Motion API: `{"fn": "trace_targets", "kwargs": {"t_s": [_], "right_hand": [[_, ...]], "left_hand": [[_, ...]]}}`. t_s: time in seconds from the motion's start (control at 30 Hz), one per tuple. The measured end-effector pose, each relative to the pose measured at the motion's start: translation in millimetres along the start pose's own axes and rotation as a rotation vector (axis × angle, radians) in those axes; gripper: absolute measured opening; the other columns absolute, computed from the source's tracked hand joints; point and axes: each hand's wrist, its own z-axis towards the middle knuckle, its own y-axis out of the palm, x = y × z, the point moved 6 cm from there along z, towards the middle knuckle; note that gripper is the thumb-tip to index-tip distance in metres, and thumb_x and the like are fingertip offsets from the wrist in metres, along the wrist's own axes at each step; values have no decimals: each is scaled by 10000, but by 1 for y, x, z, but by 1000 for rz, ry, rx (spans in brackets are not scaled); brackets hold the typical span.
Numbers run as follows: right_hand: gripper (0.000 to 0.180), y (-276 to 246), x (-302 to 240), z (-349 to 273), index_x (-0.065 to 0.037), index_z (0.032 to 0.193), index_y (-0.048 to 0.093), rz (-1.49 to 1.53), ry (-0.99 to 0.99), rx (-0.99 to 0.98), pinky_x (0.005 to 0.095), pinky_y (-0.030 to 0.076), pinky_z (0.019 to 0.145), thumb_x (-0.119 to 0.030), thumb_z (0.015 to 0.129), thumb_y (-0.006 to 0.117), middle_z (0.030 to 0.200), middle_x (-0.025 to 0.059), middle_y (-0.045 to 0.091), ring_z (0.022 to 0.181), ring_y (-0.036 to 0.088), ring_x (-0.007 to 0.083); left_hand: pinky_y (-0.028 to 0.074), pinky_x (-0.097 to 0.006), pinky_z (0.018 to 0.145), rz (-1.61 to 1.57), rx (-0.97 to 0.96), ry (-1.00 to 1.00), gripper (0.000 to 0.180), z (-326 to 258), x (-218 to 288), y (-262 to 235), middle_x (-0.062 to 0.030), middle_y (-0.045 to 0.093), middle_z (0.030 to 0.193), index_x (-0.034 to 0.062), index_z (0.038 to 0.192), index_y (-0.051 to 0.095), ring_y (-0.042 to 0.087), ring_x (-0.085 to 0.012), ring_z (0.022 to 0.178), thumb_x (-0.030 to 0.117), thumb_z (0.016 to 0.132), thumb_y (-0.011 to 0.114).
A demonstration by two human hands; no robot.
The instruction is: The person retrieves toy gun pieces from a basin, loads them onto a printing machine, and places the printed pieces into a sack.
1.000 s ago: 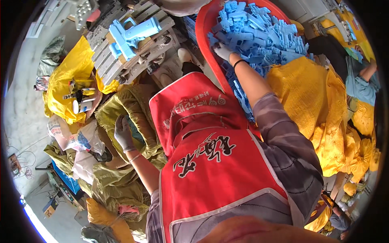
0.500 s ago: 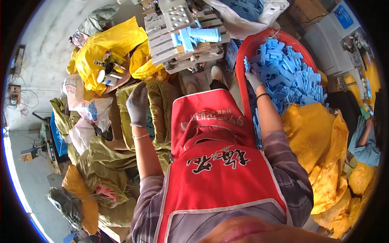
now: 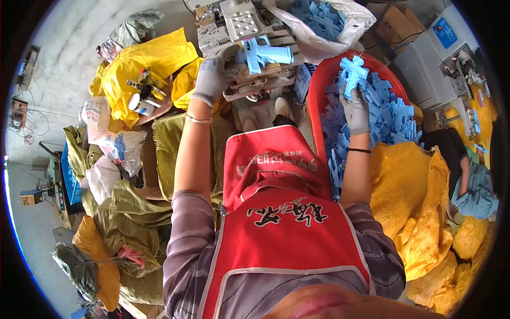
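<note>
My gloved left hand reaches to the machine ahead of me, its bent fingers around the left end of a light-blue plastic toy pistol. That pistol lies on its side on the machine's slatted metal bed, under a perforated metal block. In my gloved right hand is another light-blue toy pistol, raised above a red tub. Many more blue toy pistol pieces fill the tub in a heap.
A white sack of blue pieces stands beyond the tub. Yellow sacks lie right of me, olive woven sacks left. A white cup sits by yellow cloth. At far right another person's arm shows.
My left hand has moved forward from above the olive sack to the pistol on the machine. My right hand has lifted a toy pistol out of the tub's heap.
</note>
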Motion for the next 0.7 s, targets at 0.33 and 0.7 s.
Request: {"fn": "trace_targets", "kwargs": {"t_s": [0.33, 0.7], "right_hand": [[374, 137, -37, 9, -51, 1228, 506, -889, -203, -312, 230, 431, 696, -91, 864, 582, 964, 6, 584, 798, 520, 72], [455, 217, -2, 38, -173, 1300, 479, -1539, -660, -901, 358, 417, 937, -61, 862, 530, 1263, 139, 501, 1096, 518, 316]], "left_hand": [[501, -265, 752, 25, 259, -125, 351, -42, -2, -46, -86, 684, 928, 31, 1038, 638, 653, -145, 840, 146, 722, 742], [483, -249, 798, -261, 528, -636, 293, -223, -80, -83, -49, 655, 989, -13, 1070, 623, 599, -111, 878, 149, 831, 677]]}}
